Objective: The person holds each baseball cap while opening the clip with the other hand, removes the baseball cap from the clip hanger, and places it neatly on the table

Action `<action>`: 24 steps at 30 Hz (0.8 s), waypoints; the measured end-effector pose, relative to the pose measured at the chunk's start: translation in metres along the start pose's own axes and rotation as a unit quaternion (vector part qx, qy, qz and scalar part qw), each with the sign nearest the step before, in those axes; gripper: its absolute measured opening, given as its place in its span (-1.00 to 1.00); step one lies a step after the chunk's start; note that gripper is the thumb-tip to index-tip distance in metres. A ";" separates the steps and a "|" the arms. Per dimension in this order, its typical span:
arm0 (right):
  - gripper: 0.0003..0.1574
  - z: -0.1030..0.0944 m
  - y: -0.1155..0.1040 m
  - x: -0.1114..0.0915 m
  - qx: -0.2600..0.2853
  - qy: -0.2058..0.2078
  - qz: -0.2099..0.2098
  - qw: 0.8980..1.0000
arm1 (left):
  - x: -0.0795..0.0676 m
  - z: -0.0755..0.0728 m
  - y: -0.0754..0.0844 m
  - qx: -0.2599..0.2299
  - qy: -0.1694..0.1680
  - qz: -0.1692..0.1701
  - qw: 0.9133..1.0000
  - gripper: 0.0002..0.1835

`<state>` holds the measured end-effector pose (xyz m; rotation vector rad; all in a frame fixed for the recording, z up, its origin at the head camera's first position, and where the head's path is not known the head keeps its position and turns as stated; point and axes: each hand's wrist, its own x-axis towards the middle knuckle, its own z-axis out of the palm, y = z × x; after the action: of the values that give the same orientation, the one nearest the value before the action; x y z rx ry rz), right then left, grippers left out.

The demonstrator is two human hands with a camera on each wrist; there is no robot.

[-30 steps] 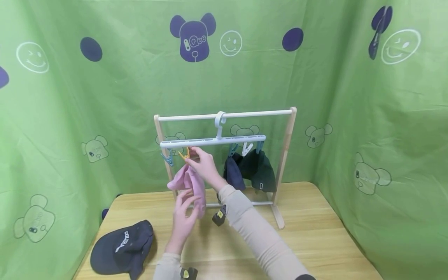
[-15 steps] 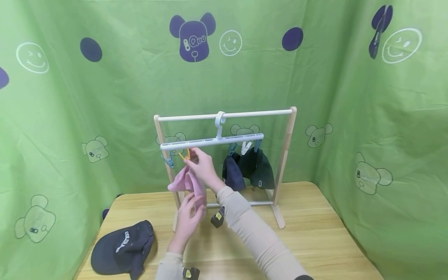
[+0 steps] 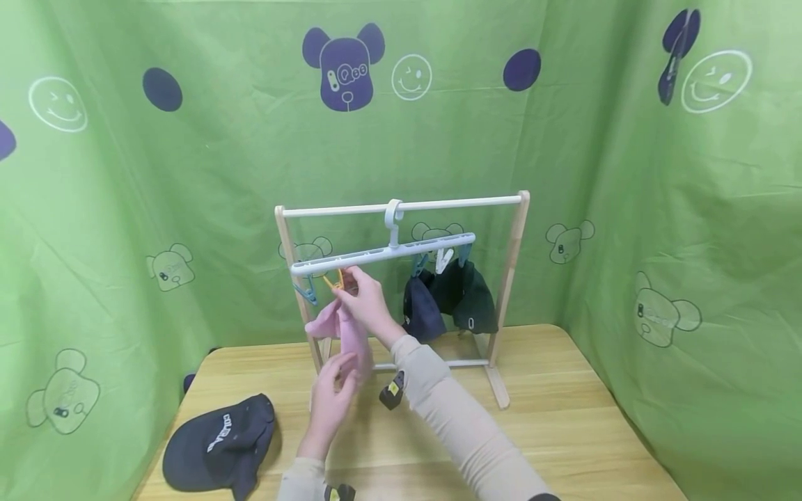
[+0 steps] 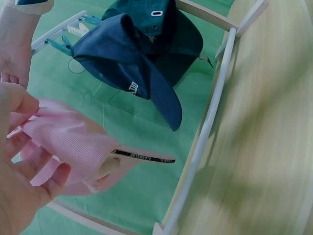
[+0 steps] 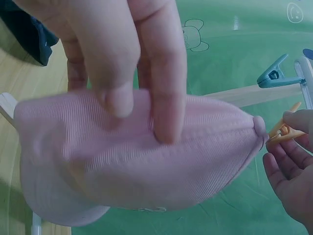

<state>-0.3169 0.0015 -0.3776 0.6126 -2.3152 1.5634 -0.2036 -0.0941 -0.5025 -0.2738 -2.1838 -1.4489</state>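
A pink cap (image 5: 210, 166) hangs below the left part of a white clip hanger (image 3: 335, 263). My left hand (image 3: 332, 393) pinches the cap's lower part between thumb and fingers; in the right wrist view those fingers (image 5: 168, 112) press into the ribbed fabric. Higher up, my right hand (image 3: 370, 303) pinches an orange clothespin (image 3: 338, 280). The clothespin meets the cap's upper edge; whether it bites the fabric I cannot tell. A navy cap (image 4: 117, 58) and a dark green cap (image 3: 474, 306) hang from the hanger's right half.
The hanger hooks over a wooden rack's white top rail (image 3: 464, 203). A blue-green clothespin (image 3: 305, 291) hangs at the hanger's left end, a white one (image 3: 443, 261) on its right half. A black cap (image 3: 216, 445) lies on the wooden table (image 3: 564, 417) at front left.
The hanger's left end has dipped a little and its right end has risen. Both hands and the pink cap have shifted slightly down; the right hand keeps its pinch on the orange clothespin.
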 end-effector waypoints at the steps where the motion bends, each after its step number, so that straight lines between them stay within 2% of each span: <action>1: -0.57 0.000 0.000 0.000 -0.002 0.000 0.001 1.000 | -0.001 -0.001 0.000 -0.002 0.006 -0.007 1.000 -0.63; 6: -0.58 -0.001 0.001 -0.002 -0.005 0.002 -0.001 1.000 | -0.003 -0.005 -0.003 -0.024 0.046 -0.019 0.998 -0.65; 9: -0.57 -0.002 0.001 -0.003 -0.005 0.001 -0.003 1.000 | -0.004 -0.007 -0.004 -0.022 0.074 -0.015 0.997 -0.67; 18: -0.59 -0.004 -0.001 -0.006 -0.010 -0.006 -0.013 1.000 | -0.004 -0.012 -0.004 -0.001 0.137 0.028 0.990 -0.70; 24: -0.66 -0.004 0.000 -0.008 -0.007 -0.010 -0.017 1.000 | -0.004 -0.012 -0.004 0.019 0.158 0.009 0.987 -0.70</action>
<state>-0.3099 0.0069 -0.3791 0.6647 -2.3156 1.5318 -0.1988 -0.1064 -0.5042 -0.0454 -1.9441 -1.3370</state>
